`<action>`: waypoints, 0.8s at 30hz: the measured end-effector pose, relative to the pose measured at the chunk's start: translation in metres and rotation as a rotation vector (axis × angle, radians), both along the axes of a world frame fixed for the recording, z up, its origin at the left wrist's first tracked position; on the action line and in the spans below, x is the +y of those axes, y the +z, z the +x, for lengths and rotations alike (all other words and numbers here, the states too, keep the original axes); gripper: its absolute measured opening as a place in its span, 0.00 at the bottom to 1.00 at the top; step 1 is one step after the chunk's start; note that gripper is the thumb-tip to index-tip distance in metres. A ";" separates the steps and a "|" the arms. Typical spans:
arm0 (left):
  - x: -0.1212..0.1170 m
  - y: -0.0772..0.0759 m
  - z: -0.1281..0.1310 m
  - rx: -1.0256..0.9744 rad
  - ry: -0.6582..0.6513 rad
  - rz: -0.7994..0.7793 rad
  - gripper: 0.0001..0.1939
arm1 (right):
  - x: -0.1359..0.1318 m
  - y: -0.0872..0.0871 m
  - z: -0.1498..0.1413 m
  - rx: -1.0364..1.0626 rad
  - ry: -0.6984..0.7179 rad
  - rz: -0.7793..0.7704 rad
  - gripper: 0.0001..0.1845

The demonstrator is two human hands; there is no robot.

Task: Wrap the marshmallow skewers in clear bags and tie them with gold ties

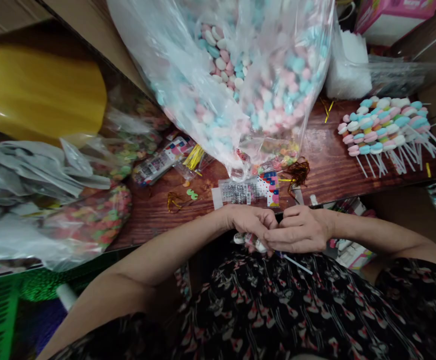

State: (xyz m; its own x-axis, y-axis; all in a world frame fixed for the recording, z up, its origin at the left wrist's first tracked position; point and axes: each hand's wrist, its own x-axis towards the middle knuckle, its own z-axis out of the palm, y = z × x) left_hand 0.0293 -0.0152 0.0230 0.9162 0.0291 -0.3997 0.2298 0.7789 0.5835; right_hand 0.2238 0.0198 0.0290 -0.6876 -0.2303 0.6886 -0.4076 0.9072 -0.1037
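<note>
Two hands (251,222) (302,230), one white stick (296,263)

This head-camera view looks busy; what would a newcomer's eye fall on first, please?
A huge clear plastic bag of pink and blue sweets fills the top centre. Upper right, pastel sweets on white sticks lie fanned on the wooden table. Bottom centre, the left hand and right hand hold a wrapped packet.

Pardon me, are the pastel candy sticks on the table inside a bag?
No, the pastel candy sticks lie bare in a fan on the wooden table.
</note>
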 end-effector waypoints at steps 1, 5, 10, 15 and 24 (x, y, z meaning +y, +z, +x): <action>0.000 0.000 0.000 0.007 -0.004 0.000 0.15 | 0.000 -0.001 0.000 -0.008 0.006 -0.006 0.09; -0.001 0.000 -0.004 0.026 0.014 0.037 0.11 | -0.002 -0.006 -0.002 0.007 0.027 -0.049 0.06; -0.004 -0.002 -0.010 0.006 0.051 0.065 0.10 | -0.006 -0.011 -0.009 0.019 0.019 -0.105 0.09; -0.003 0.002 -0.011 0.040 0.072 0.061 0.12 | -0.006 -0.010 -0.015 0.028 0.008 -0.087 0.11; -0.005 -0.002 -0.013 0.009 0.106 0.067 0.12 | -0.003 -0.013 -0.013 -0.011 0.054 -0.117 0.09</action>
State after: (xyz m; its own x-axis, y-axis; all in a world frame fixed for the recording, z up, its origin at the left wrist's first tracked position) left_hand 0.0165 -0.0202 0.0208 0.9031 0.1525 -0.4015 0.1536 0.7583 0.6335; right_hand 0.2106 0.0170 0.0158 -0.6839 -0.1857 0.7055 -0.4536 0.8657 -0.2118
